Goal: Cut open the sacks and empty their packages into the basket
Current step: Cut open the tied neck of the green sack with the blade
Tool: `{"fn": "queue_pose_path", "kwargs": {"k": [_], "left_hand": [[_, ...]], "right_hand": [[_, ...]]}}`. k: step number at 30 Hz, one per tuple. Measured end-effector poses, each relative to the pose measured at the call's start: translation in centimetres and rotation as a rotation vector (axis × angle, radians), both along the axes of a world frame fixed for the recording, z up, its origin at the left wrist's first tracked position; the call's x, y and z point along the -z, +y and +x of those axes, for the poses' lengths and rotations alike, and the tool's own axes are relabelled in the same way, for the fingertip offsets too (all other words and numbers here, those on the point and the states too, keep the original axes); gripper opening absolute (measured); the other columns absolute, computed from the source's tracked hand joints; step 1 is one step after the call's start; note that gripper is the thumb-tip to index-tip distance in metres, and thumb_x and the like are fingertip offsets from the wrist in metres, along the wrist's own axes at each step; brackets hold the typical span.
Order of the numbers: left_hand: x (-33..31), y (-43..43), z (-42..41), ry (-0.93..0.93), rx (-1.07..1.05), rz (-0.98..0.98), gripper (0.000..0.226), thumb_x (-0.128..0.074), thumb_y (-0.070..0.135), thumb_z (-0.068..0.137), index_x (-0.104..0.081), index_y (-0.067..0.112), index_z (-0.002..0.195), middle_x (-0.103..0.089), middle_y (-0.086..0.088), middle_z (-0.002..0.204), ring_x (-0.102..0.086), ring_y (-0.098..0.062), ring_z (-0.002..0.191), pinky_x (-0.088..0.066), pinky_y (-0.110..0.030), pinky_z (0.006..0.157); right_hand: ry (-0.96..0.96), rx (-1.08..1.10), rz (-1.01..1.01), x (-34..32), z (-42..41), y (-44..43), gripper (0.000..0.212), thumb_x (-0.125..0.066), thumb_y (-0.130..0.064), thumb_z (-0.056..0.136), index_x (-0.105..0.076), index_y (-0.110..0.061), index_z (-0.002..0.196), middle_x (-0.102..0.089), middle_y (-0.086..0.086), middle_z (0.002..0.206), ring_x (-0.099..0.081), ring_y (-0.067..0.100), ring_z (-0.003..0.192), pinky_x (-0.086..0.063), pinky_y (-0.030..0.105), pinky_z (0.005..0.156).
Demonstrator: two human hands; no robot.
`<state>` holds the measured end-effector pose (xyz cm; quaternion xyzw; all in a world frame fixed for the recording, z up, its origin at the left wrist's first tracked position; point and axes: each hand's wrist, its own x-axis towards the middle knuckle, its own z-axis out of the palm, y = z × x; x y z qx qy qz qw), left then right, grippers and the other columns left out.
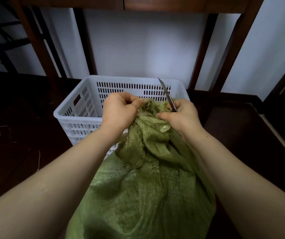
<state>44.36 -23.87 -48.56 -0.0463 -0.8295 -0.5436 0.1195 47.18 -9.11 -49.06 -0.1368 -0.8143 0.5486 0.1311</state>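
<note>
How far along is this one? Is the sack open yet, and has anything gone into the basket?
Done: the sack mouth looks frayed, and loose threads lie on the floor, so cutting seems begun. In hand: the left hand grips the mouth; the right hand holds the knife, blade up, beside it. Left: the sack bulges, and no packages show in the basket.

— What is the sack made of?
— Coarse green woven mesh, faintly shiny, frayed at the top.
— And the basket?
— Smooth white plastic, slotted. The knife blade is dull grey metal; the frame behind, dark wood.
</note>
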Motion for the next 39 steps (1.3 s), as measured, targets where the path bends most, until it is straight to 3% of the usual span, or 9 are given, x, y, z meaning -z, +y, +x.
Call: {"fn": "queue_pose_path", "kwargs": {"k": [6, 11, 14, 17, 20, 24, 29, 34, 39], "left_hand": [[0.4, -1.1, -1.2, 0.052, -0.118, -0.6, 0.019, -0.057, 0.031, 0.092, -0.068, 0.016, 0.086, -0.064, -0.001, 0.084, -0.062, -0.027, 0.087, -0.046, -0.033, 0.07], [0.7, -0.5, -1.6, 0.018, -0.066, -0.654, 0.018, -0.057, 0.03, 0.092, -0.064, 0.018, 0.081, -0.058, -0.001, 0.078, -0.061, -0.027, 0.084, -0.041, -0.03, 0.066], [0.7, -0.9, -1.7, -0.078, -0.008, -0.236, 0.02, -0.064, 0.023, 0.089, -0.067, 0.008, 0.077, -0.062, -0.003, 0.066, -0.059, -0.018, 0.063, -0.05, -0.027, 0.06], [-0.1, -1.7, -0.8, -0.22, 0.074, 0.328, 0.013, -0.07, 0.009, 0.083, -0.068, -0.004, 0.08, -0.066, -0.008, 0.062, -0.058, -0.014, 0.05, -0.052, -0.02, 0.05], [-0.2, -1.1, -0.1, -0.138, 0.049, 0.349, 0.013, -0.073, 0.008, 0.08, -0.068, -0.003, 0.077, -0.064, 0.002, 0.053, -0.057, -0.004, 0.045, -0.047, -0.014, 0.049], [-0.9, 1.3, 0.7, -0.02, 0.065, 0.287, 0.014, -0.074, 0.009, 0.08, -0.069, 0.005, 0.067, -0.063, 0.005, 0.054, -0.055, -0.001, 0.048, -0.047, -0.015, 0.053], [-1.9, 2.8, 2.0, -0.157, 0.329, 0.37, 0.006, -0.067, 0.0, 0.083, -0.069, -0.005, 0.085, -0.064, -0.002, 0.058, -0.055, -0.003, 0.048, -0.046, -0.013, 0.049], [-1.6, 0.9, 0.9, -0.474, 0.368, 0.755, 0.031, -0.049, 0.024, 0.093, -0.065, -0.002, 0.095, -0.07, -0.012, 0.085, -0.067, -0.021, 0.079, -0.055, -0.027, 0.079], [-0.6, 2.4, 1.7, -0.512, 0.239, -0.007, 0.058, -0.049, 0.062, 0.085, -0.065, 0.008, 0.097, -0.069, -0.007, 0.094, -0.063, -0.017, 0.075, -0.054, -0.024, 0.062]], "right_hand": [[0.042, -0.044, -0.099, 1.7, 2.0, -2.6, 0.028, -0.068, -0.009, 0.075, -0.048, -0.027, 0.081, -0.053, -0.004, 0.078, -0.05, 0.012, 0.064, -0.04, 0.027, 0.058], [0.076, -0.056, -0.164, 2.3, 2.7, -2.8, 0.029, -0.066, -0.004, 0.074, -0.044, -0.022, 0.072, -0.047, -0.001, 0.069, -0.043, 0.012, 0.059, -0.037, 0.028, 0.054], [-0.001, -0.063, -0.256, 2.3, 2.6, -1.1, 0.025, -0.07, -0.007, 0.074, -0.048, -0.02, 0.072, -0.05, 0.004, 0.07, -0.05, 0.021, 0.06, -0.043, 0.03, 0.057], [-0.167, -0.114, -0.191, 1.1, 2.8, 1.4, 0.021, -0.074, -0.032, 0.08, -0.056, -0.02, 0.076, -0.056, -0.001, 0.069, -0.049, 0.004, 0.044, -0.039, 0.018, 0.043], [-0.028, -0.028, -0.052, -0.2, 2.9, 2.9, 0.03, -0.073, -0.051, 0.073, -0.068, -0.022, 0.08, -0.071, 0.0, 0.084, -0.061, 0.009, 0.064, -0.052, 0.027, 0.063], [0.165, -0.073, 0.127, -1.5, 2.1, 2.6, 0.04, -0.086, -0.044, 0.057, -0.068, -0.034, 0.091, -0.068, -0.017, 0.093, -0.063, 0.002, 0.092, -0.05, 0.029, 0.085], [0.144, -0.002, 0.076, -0.8, -0.3, 4.4, 0.023, -0.085, -0.016, 0.064, -0.069, -0.026, 0.077, -0.06, -0.011, 0.067, -0.058, 0.006, 0.064, -0.052, 0.029, 0.07], [0.306, 0.063, -0.005, 0.5, -0.5, 5.1, 0.018, -0.07, -0.007, 0.079, -0.058, -0.019, 0.074, -0.045, -0.007, 0.06, -0.043, 0.008, 0.052, -0.041, 0.023, 0.053], [0.245, 0.036, -0.443, 2.5, 0.3, 5.0, 0.019, -0.061, -0.002, 0.089, -0.052, -0.018, 0.082, -0.038, 0.001, 0.064, -0.036, 0.007, 0.031, -0.025, 0.013, 0.031]]}}
